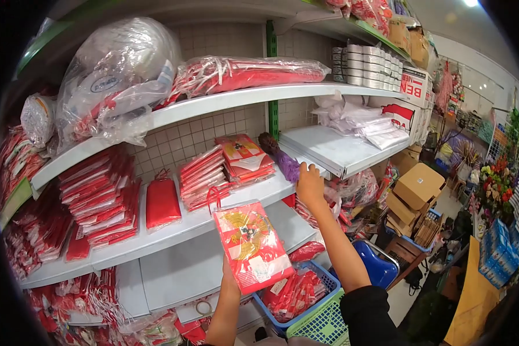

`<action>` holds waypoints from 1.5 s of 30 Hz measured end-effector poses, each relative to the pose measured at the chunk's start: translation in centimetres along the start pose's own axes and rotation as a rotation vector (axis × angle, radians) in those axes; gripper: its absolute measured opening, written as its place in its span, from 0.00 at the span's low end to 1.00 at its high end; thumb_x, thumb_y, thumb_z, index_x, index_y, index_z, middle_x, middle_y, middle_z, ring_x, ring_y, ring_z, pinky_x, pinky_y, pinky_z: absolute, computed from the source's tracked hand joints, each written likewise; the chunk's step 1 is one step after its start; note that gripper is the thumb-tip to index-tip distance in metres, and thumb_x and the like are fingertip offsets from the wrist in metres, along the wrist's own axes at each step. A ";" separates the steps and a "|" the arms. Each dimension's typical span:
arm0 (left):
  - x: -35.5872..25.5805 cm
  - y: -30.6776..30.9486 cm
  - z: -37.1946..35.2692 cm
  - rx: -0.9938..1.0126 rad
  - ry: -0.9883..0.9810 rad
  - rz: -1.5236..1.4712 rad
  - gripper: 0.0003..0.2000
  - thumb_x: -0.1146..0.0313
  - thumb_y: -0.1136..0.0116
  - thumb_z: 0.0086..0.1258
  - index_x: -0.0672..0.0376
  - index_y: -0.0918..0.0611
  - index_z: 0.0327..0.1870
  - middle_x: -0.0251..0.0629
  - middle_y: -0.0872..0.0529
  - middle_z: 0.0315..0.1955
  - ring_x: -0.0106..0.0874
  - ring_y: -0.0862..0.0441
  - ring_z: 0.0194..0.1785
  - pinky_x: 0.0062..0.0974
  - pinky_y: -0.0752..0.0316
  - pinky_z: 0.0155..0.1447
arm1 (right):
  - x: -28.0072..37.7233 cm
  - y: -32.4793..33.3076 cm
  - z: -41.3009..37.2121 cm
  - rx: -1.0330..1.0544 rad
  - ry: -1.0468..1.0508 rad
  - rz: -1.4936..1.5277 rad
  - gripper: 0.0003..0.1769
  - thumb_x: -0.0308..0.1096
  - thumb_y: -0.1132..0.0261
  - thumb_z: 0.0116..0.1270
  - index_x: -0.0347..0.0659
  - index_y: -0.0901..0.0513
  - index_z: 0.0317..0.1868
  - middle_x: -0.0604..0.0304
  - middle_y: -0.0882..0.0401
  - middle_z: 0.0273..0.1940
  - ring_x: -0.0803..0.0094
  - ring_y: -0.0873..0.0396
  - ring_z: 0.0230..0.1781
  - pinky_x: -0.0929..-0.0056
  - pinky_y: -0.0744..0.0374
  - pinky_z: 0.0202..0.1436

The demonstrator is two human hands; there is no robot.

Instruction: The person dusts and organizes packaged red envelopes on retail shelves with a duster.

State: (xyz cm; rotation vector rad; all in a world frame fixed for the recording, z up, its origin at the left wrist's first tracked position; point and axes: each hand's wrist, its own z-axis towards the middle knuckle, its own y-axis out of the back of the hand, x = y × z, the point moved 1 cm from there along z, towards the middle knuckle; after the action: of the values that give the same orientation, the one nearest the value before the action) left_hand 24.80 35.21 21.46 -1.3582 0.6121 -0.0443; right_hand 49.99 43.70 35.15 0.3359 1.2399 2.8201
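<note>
In the head view, the left hand is clamped on the lower left edge of a red packet, held up before the front edge of the middle shelf. The right hand touches a purple bundle at that shelf's right end; whether its fingers grip the bundle, I cannot tell. A blue basket sits below.

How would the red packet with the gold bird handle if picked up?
The red packet is probably fairly stiff: the left hand holds it low, yet it barely sags. Its shiny clear wrapping may make it slippery. Being flat and rectangular, it seems unlikely to roll.
</note>
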 end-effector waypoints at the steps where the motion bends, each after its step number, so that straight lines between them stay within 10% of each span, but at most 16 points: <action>1: 0.0 0.5 -0.3 -0.023 -0.050 0.044 0.26 0.48 0.58 0.70 0.59 0.33 0.61 0.47 0.26 0.54 0.43 0.25 0.54 0.44 0.28 0.57 | -0.1 -1.4 0.4 0.026 -0.030 0.004 0.26 0.28 0.40 0.55 0.36 0.35 0.55 0.44 0.28 0.46 0.51 0.26 0.46 0.54 0.24 0.43; 13: -2.3 0.1 0.5 -0.022 -0.096 -0.074 0.24 0.50 0.58 0.70 0.59 0.30 0.58 0.44 0.23 0.52 0.42 0.23 0.52 0.43 0.26 0.54 | -1.2 -1.7 -12.6 -0.037 -0.126 0.842 0.30 0.50 0.51 0.71 0.24 0.33 0.52 0.30 0.25 0.42 0.39 0.25 0.44 0.54 0.28 0.46; 14: -2.5 0.3 0.8 -0.040 -0.120 -0.054 0.24 0.50 0.58 0.70 0.58 0.30 0.57 0.44 0.23 0.52 0.41 0.23 0.51 0.42 0.25 0.53 | -0.1 1.3 -15.2 0.412 -0.432 0.768 0.29 0.48 0.51 0.71 0.22 0.32 0.50 0.29 0.26 0.43 0.41 0.26 0.47 0.56 0.29 0.48; 17: -2.6 2.2 2.2 0.030 -0.161 -0.067 0.23 0.50 0.58 0.70 0.58 0.29 0.56 0.43 0.23 0.50 0.40 0.22 0.49 0.41 0.24 0.50 | 0.8 1.8 -24.5 0.294 -0.039 0.945 0.24 0.45 0.49 0.70 0.26 0.30 0.50 0.33 0.23 0.36 0.46 0.22 0.38 0.57 0.26 0.39; 19: -2.7 3.9 3.5 0.246 -0.149 -0.180 0.21 0.51 0.58 0.70 0.57 0.28 0.55 0.42 0.22 0.48 0.39 0.21 0.46 0.39 0.22 0.48 | 0.3 2.1 -28.8 0.703 -0.083 0.561 0.22 0.42 0.47 0.70 0.27 0.29 0.49 0.38 0.22 0.30 0.47 0.20 0.31 0.58 0.25 0.34; 20: -2.5 -0.2 1.8 -0.119 -0.230 -0.153 0.19 0.52 0.58 0.71 0.58 0.26 0.51 0.40 0.20 0.44 0.35 0.20 0.41 0.36 0.21 0.44 | 0.2 2.3 -29.8 0.660 -0.125 0.619 0.21 0.42 0.47 0.69 0.28 0.29 0.47 0.39 0.23 0.27 0.49 0.21 0.29 0.59 0.26 0.32; 23: -1.2 1.8 2.0 0.122 -0.081 -0.125 0.20 0.51 0.58 0.71 0.59 0.27 0.51 0.40 0.20 0.41 0.36 0.20 0.39 0.35 0.22 0.43 | 0.9 3.8 -31.2 0.378 -0.245 0.939 0.17 0.41 0.44 0.68 0.31 0.27 0.37 0.42 0.27 0.20 0.50 0.25 0.21 0.59 0.29 0.27; 26: 0.8 2.0 2.6 0.310 0.069 -0.250 0.21 0.51 0.58 0.71 0.59 0.26 0.51 0.41 0.20 0.41 0.38 0.20 0.39 0.35 0.22 0.43 | 0.2 3.4 -32.3 0.595 -0.052 0.688 0.21 0.42 0.44 0.68 0.31 0.30 0.51 0.40 0.24 0.21 0.47 0.22 0.22 0.56 0.26 0.26; 34: 3.3 -3.0 -1.6 0.117 0.109 0.004 0.23 0.50 0.61 0.72 0.56 0.30 0.59 0.40 0.23 0.52 0.37 0.24 0.54 0.40 0.29 0.58 | 0.9 4.6 -31.9 0.420 -0.212 0.767 0.23 0.42 0.46 0.69 0.30 0.32 0.54 0.42 0.24 0.21 0.45 0.23 0.21 0.56 0.27 0.28; 36: 3.9 -0.1 -0.9 0.490 0.170 -0.299 0.22 0.50 0.60 0.71 0.55 0.29 0.58 0.39 0.22 0.50 0.35 0.23 0.52 0.40 0.28 0.57 | 1.0 5.1 -32.3 0.515 -0.121 0.759 0.20 0.42 0.46 0.69 0.29 0.28 0.44 0.42 0.25 0.21 0.46 0.24 0.23 0.56 0.29 0.28; 40: 3.2 -4.3 -4.3 0.016 0.115 -0.037 0.23 0.49 0.57 0.70 0.57 0.28 0.55 0.41 0.20 0.47 0.36 0.20 0.46 0.37 0.23 0.52 | 1.9 7.8 -31.4 0.447 -0.256 0.955 0.19 0.39 0.44 0.69 0.33 0.31 0.24 0.52 0.28 0.17 0.65 0.33 0.14 0.66 0.34 0.20; 45: 3.1 -2.4 -4.8 0.061 0.057 -0.031 0.22 0.50 0.55 0.69 0.58 0.27 0.53 0.39 0.19 0.43 0.34 0.19 0.42 0.35 0.21 0.45 | 1.5 8.8 -33.4 0.378 -0.101 0.910 0.18 0.39 0.44 0.68 0.32 0.30 0.27 0.52 0.28 0.19 0.66 0.31 0.17 0.65 0.32 0.24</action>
State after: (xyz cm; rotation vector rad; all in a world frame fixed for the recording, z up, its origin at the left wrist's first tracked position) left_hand 26.06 29.23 22.06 -1.3112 0.6326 -0.1258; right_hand 41.80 13.77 19.90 1.3464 1.9846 3.0987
